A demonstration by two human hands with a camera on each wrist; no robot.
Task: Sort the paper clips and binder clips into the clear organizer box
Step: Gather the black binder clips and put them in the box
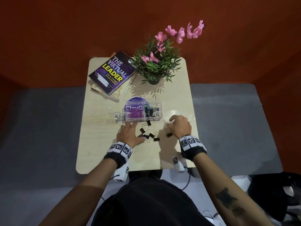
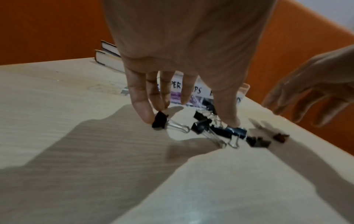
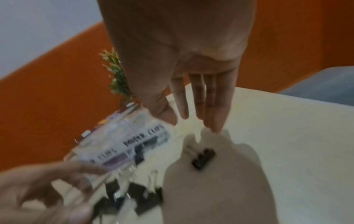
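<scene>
The clear organizer box point(image 1: 152, 119) stands mid-table with its lid point(image 1: 117, 117) folded open to the left. Purple paper clips point(image 1: 134, 112) fill its left compartment and black binder clips point(image 1: 151, 110) lie in the right one. Several loose black binder clips point(image 1: 147, 134) lie just in front of the box. My left hand point(image 1: 137, 131) is spread over them. In the left wrist view its fingertips point(image 2: 148, 119) touch one clip point(image 2: 160, 121) and the thumb touches the cluster point(image 2: 210, 128). My right hand point(image 1: 172, 123) hovers with straight fingers, empty, above a single clip point(image 1: 169, 134), point(image 3: 204, 157).
Two stacked books point(image 1: 112, 74) lie at the table's far left corner and a potted plant with pink flowers point(image 1: 154, 66) stands at the back. A round purple disc point(image 1: 135, 101) lies under the box. A grey seat point(image 1: 228, 119) flanks the small table.
</scene>
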